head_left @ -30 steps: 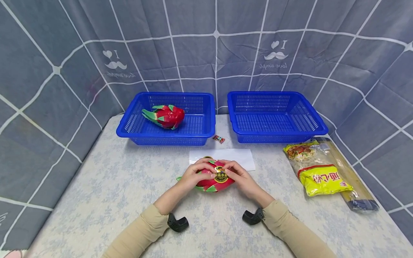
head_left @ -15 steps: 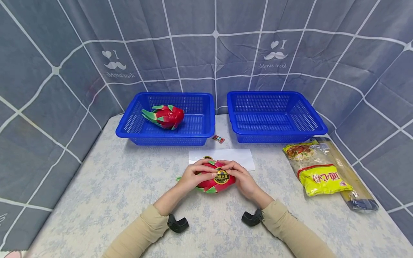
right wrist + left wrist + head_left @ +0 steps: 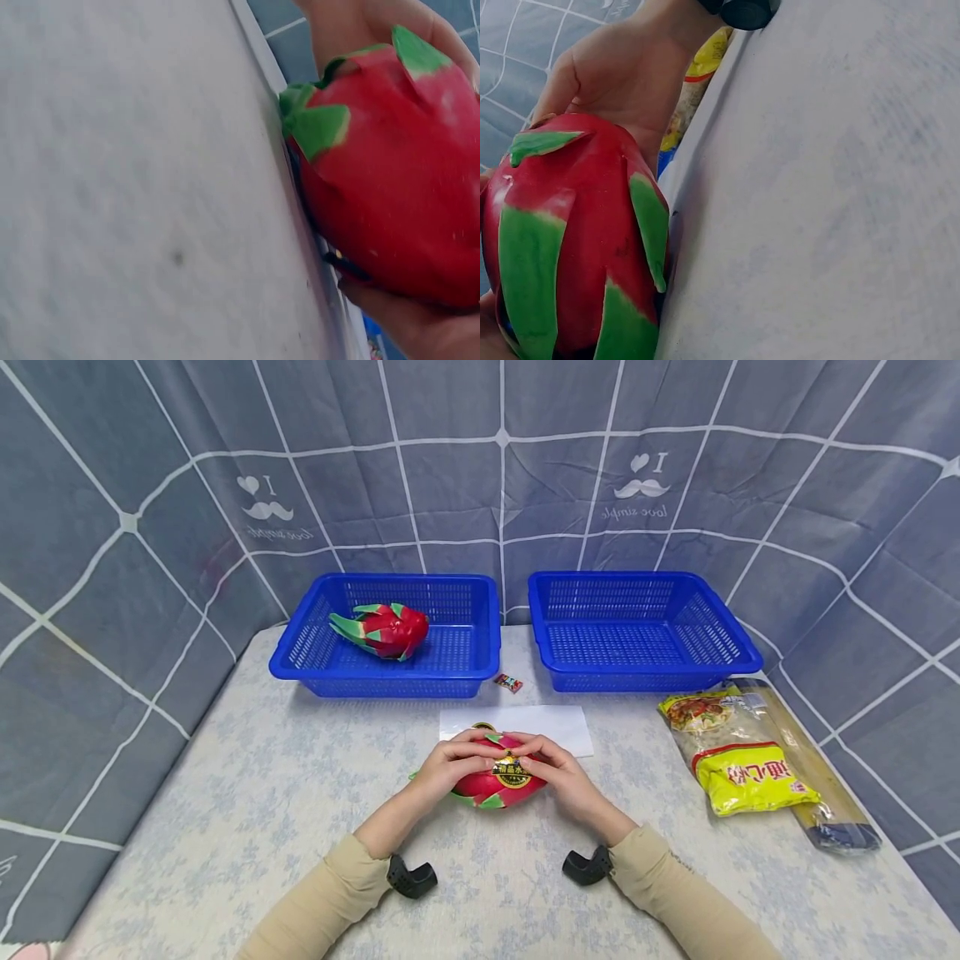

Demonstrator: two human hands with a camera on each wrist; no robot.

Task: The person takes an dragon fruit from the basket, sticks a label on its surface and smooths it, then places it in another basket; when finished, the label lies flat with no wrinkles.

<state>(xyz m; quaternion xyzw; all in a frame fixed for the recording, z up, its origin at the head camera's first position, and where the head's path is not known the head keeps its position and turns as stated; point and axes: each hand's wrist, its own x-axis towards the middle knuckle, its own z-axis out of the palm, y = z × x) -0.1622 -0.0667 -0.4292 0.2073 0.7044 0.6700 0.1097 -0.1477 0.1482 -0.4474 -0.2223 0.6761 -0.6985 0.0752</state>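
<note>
A red dragon fruit [image 3: 480,789] with green scales lies on the table, held between both hands. On its upper side sits a round black and gold sticker [image 3: 513,772]. My left hand [image 3: 448,767] curls round the fruit's left end, its thumb reaching the sticker's edge. From the right, my right hand [image 3: 561,774] holds the other end, thumb and fingertips on the sticker. The left wrist view shows the fruit [image 3: 592,232] with the right hand [image 3: 626,82] beyond it. In the right wrist view, part of the right hand [image 3: 412,322] shows under the fruit [image 3: 397,180].
Behind the hands lies a white sheet [image 3: 558,728] bearing another round sticker [image 3: 483,726]. A left blue basket [image 3: 386,675] holds a second dragon fruit [image 3: 393,631]; a right blue basket [image 3: 652,670] stands beside it. A small red packet [image 3: 508,683], pasta bag [image 3: 738,760] and long package [image 3: 832,802] lie nearby.
The thumbs and fingertips have shifted slightly over the sticker, now covering more of its upper part. The fruit, hands and baskets otherwise stay in place.
</note>
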